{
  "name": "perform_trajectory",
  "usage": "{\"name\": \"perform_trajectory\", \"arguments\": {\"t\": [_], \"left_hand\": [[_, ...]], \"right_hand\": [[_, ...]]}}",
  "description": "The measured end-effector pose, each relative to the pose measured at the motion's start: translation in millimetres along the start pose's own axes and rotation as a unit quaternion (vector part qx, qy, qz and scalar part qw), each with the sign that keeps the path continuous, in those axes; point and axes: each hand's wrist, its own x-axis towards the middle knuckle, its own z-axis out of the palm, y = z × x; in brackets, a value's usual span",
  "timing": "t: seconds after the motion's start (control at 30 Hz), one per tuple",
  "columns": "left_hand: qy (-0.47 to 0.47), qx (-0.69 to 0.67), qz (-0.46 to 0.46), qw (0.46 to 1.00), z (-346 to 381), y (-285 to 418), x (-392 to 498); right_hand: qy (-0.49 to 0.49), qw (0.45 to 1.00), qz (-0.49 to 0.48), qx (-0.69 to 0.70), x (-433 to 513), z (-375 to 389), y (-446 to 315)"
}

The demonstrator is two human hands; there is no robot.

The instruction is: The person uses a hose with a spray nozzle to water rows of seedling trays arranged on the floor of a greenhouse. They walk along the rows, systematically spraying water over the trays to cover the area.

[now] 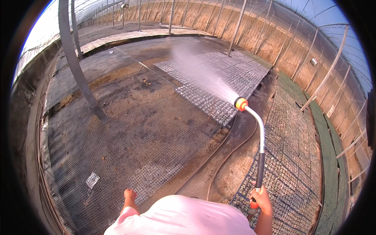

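Note:
My right hand [262, 197] grips the lower handle of a long watering wand [260, 138] with a curved metal neck. Its orange and black spray head [241, 104] points up and left, and a wide fan of water [202, 73] leaves it. The water falls over seedling trays [208, 102] set close together beyond the wand. Held low at the left, my left hand [130, 194] has its fingers curled with nothing visible in them, above dark mesh netting [117, 141]. A hose joins the wand's lower end.
Hoses [226, 160] run along the damp path between the mesh and more seedling trays [289, 147] on the right. A leaning post [77, 64] rises from the mesh at left. Green-topped beds [329, 164] and an earthen wall [296, 50] with slanted poles border the greenhouse.

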Motion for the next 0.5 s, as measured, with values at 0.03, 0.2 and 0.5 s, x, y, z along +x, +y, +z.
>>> {"name": "perform_trajectory", "arguments": {"t": [0.03, 0.2, 0.5], "left_hand": [[0.002, 0.003, 0.002, 1.000, 0.8, 0.6, -1.4], [0.000, 0.002, -0.008, 1.000, 1.4, 8.7, -9.5], [0.010, 0.001, 0.000, 1.000, 1.8, 15.0, -21.1]], "right_hand": [[-0.005, 1.000, 0.001, -0.002, -0.2, -1.0, 0.8], [0.006, 1.000, -0.017, -0.023, -0.2, -7.6, 7.8], [0.164, 0.983, -0.057, 0.061, 4.4, -39.4, 14.9]]}}
